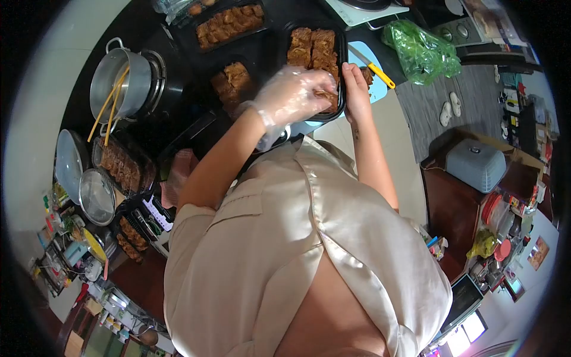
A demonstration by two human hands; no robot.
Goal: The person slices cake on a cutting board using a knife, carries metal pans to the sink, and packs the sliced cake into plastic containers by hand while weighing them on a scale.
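My left hand (297, 95), in a clear plastic glove, reaches into a black tray (342, 53) of brown glazed meat pieces (312, 47). Its fingers are curled on a piece of meat (326, 101) at the tray's near end, partly covering it. My bare right hand (357, 89) grips the tray's right rim, thumb on top, the other fingers mostly hidden beneath. Left of the tray, more brown meat (233, 83) lies on the dark counter, partly behind my gloved wrist.
A second tray of meat (231, 27) stands at the back. A yellow-handled knife (380, 74) lies on a light blue board (377, 89), beside a green plastic bag (422, 50). At left, a pot (119, 83) holds chopsticks (110, 107), near another filled tray (122, 163).
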